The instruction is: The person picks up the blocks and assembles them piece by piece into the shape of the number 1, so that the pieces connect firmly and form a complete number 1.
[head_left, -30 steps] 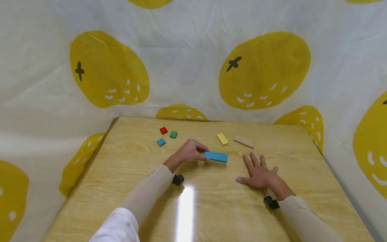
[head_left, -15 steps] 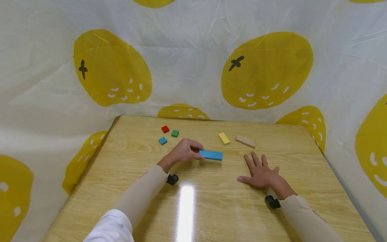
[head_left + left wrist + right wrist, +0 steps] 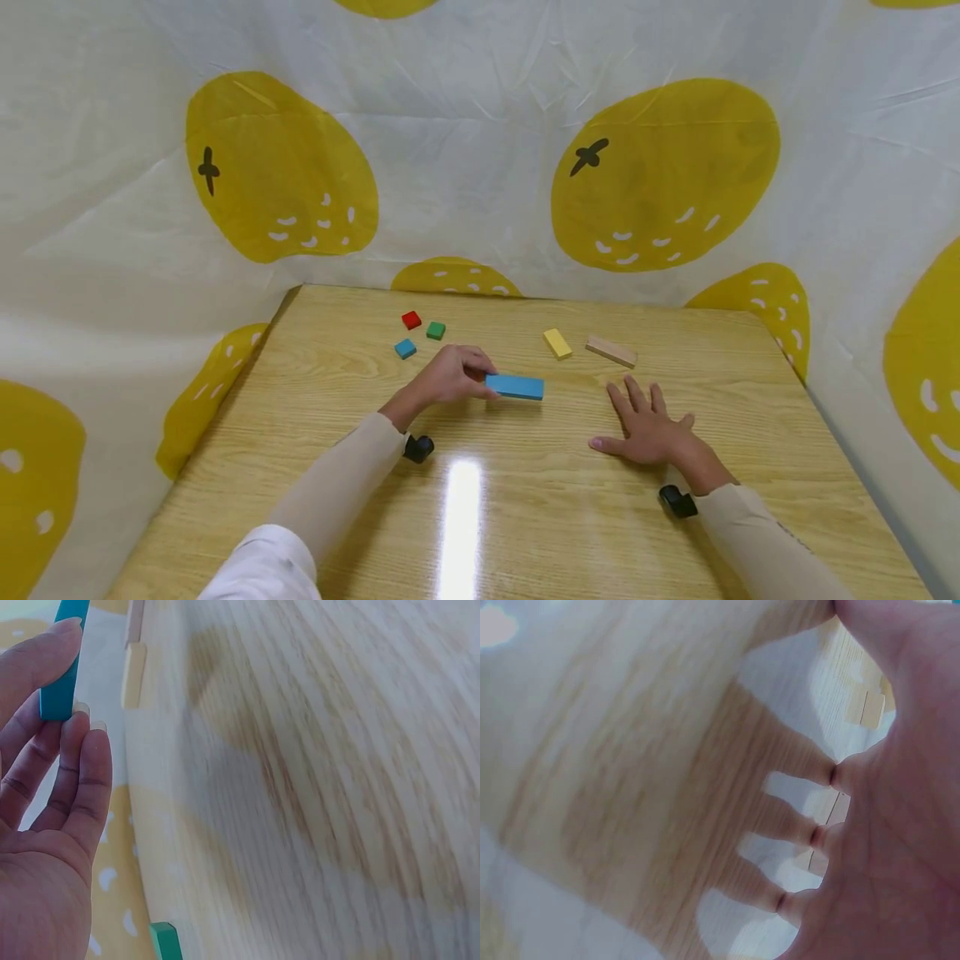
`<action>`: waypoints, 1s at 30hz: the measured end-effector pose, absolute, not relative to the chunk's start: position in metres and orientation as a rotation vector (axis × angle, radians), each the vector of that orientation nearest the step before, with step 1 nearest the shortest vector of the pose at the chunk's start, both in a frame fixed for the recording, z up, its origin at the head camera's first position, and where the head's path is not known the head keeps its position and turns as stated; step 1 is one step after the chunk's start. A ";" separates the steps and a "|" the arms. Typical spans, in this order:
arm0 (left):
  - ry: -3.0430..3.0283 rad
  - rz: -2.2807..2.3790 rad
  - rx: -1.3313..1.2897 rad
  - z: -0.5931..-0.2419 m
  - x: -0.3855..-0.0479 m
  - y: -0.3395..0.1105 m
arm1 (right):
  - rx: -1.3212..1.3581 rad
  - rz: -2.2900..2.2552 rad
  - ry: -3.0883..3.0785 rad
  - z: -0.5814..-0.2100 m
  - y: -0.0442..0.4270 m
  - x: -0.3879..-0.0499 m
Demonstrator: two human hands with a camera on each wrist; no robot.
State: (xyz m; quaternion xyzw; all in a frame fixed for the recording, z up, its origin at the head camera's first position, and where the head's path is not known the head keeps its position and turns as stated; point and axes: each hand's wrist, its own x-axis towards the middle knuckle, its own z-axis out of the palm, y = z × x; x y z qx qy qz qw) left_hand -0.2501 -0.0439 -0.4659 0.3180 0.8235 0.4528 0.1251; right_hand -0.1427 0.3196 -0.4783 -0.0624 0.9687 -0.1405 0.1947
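Observation:
My left hand (image 3: 448, 377) pinches one end of a long blue block (image 3: 517, 387) between thumb and fingers. The block points to the right, and the left wrist view shows the blue block (image 3: 58, 694) held off the table. With fingers spread, my right hand (image 3: 648, 432) rests its fingertips on the table and holds nothing. Ahead of it lie a plain wooden block (image 3: 611, 351) and a yellow block (image 3: 557, 343). Beyond the left hand sit three small squarish blocks: a red block (image 3: 411, 320), a green block (image 3: 436, 331) and a small blue block (image 3: 406, 348).
The wooden table (image 3: 540, 500) has a bright light reflection near its front. A white cloth (image 3: 465, 167) printed with large yellow fruit shapes hangs behind it and along both sides.
My left hand has drawn the long blue block leftward, away from the right hand. The right hand and the other blocks stay put; the head view shifts slightly.

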 end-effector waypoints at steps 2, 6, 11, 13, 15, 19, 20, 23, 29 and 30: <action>2.399 1.321 0.916 -0.466 -0.249 -0.046 | -0.175 -0.390 2.713 -0.478 0.320 -0.143; 2.399 1.322 0.897 -0.466 -0.249 -0.048 | -0.172 -0.381 2.709 -0.476 0.319 -0.143; 2.398 1.318 0.885 -0.468 -0.249 -0.051 | -0.171 -0.380 2.705 -0.475 0.319 -0.143; 2.404 1.308 0.890 -0.469 -0.249 -0.052 | -0.172 -0.381 2.704 -0.475 0.319 -0.142; 2.410 1.297 0.898 -0.469 -0.248 -0.054 | -0.171 -0.384 2.701 -0.475 0.319 -0.142; 2.421 1.282 0.905 -0.469 -0.245 -0.057 | -0.168 -0.384 2.695 -0.478 0.319 -0.142; 2.423 1.281 0.904 -0.469 -0.245 -0.058 | -0.167 -0.387 2.694 -0.478 0.319 -0.142; 2.429 1.280 0.897 -0.469 -0.243 -0.061 | -0.170 -0.389 2.695 -0.479 0.320 -0.142; 2.430 1.287 0.887 -0.469 -0.240 -0.065 | -0.171 -0.397 2.696 -0.478 0.320 -0.143; 2.429 1.289 0.887 -0.469 -0.239 -0.065 | -0.169 -0.396 2.695 -0.477 0.320 -0.143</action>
